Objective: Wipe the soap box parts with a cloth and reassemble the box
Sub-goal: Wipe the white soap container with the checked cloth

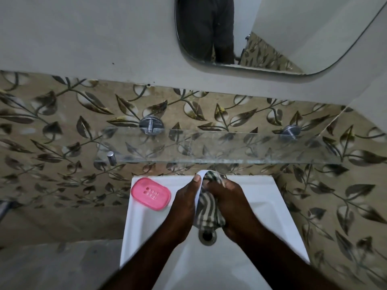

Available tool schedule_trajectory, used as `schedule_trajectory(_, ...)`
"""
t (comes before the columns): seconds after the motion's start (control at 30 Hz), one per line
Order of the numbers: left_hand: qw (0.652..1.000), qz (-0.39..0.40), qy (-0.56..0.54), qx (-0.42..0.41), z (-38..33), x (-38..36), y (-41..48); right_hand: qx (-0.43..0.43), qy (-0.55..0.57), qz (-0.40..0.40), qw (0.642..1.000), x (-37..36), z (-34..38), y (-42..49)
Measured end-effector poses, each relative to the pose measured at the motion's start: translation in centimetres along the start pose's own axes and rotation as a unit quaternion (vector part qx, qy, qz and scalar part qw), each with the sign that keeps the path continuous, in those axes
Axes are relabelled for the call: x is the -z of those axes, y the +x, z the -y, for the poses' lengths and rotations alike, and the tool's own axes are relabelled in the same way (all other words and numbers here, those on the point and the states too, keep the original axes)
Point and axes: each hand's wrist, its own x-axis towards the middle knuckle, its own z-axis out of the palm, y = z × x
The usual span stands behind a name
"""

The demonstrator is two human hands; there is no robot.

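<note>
A pink soap box part [150,194] with drain slots lies on the back left corner of the white sink [272,206]. My left hand [185,203] grips a white soap box part [199,191], held on edge above the basin. My right hand [227,197] holds a checked cloth [207,212] bunched against the white part's inner side. The cloth's loose end hangs down toward the drain [207,236]. Much of the white part is hidden between my hands.
A glass shelf [219,147] on metal brackets juts out from the leaf-patterned tiled wall just above the sink's back edge. A mirror [272,32] hangs higher up. The tap is mostly hidden behind my hands.
</note>
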Motion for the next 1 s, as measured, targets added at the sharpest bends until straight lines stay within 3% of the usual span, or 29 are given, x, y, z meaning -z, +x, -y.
schedule_trajectory(0.1, 0.999, -0.018, 0.018, -0.031, -0.6, 0.9, 0.5, -0.004, -0.133, 0.082, 0.988, -0.3, -0.5, -1.7)
schedule_trajectory(0.17, 0.998, -0.003, 0.04, -0.046, -0.7, 1.0, 0.6, -0.037, -0.163, 0.134, 0.977, 0.3, -0.2, -1.8)
schedule_trajectory(0.27, 1.0, -0.003, -0.003, -0.016, -0.9, 0.4, 0.5, -0.004, -0.16, 0.064, 0.985, 0.4, 0.9, -0.5)
schedule_trajectory(0.33, 1.0, 0.018, -0.012, -0.019, -1.0, -0.2, 0.6, 0.094, -0.218, -0.023, 0.971, 0.0, 1.3, 0.3)
schedule_trajectory(0.37, 0.999, 0.018, -0.02, -0.022, -1.1, -0.4, 0.6, 0.177, -0.296, -0.069, 0.936, 0.1, 1.2, 0.8)
schedule_trajectory(0.43, 0.999, 0.01, -0.043, -0.024, -1.3, -0.4, 0.5, 0.333, -0.494, -0.108, 0.796, 0.7, 0.8, 1.5)
schedule_trajectory(0.47, 0.998, 0.006, -0.048, -0.028, -1.2, -0.3, 0.5, 0.359, -0.564, -0.113, 0.735, 1.1, 0.6, 1.6)
schedule_trajectory(0.5, 0.998, 0.005, -0.047, -0.032, -1.2, -0.3, 0.4, 0.356, -0.612, -0.114, 0.697, 1.3, 0.4, 1.7)
schedule_trajectory(0.63, 0.997, -0.048, -0.064, -0.014, -0.7, -0.1, 0.2, 0.263, -0.712, -0.107, 0.643, 0.6, -0.7, 0.8)
schedule_trajectory(0.67, 0.996, -0.062, -0.064, -0.012, -0.5, 0.0, 0.4, 0.228, -0.717, -0.074, 0.655, 0.2, -0.9, 0.3)
schedule_trajectory(0.7, 0.996, -0.074, -0.053, -0.016, -0.4, 0.1, 0.6, 0.18, -0.699, -0.023, 0.692, -0.1, -1.1, -0.3)
schedule_trajectory(0.77, 0.996, -0.073, -0.037, -0.026, -0.7, 0.2, 0.7, 0.116, -0.574, 0.052, 0.809, -0.4, -0.7, -1.2)
schedule_trajectory(0.8, 0.996, -0.07, -0.042, -0.024, -0.9, 0.2, 0.8, 0.103, -0.48, 0.057, 0.869, -0.6, -0.3, -1.5)
schedule_trajectory(0.87, 0.997, -0.058, -0.054, -0.01, -1.1, 0.1, 0.7, 0.103, -0.341, 0.027, 0.934, -1.1, 0.2, -1.6)
schedule_trajectory(0.93, 0.999, -0.043, -0.027, -0.011, -0.9, -0.3, 0.6, 0.175, -0.329, -0.047, 0.927, -1.2, 0.1, -1.1)
schedule_trajectory(1.0, 1.0, -0.026, -0.008, -0.003, -0.3, -0.6, 0.5, 0.294, -0.396, -0.125, 0.861, -0.6, -0.3, 0.3)
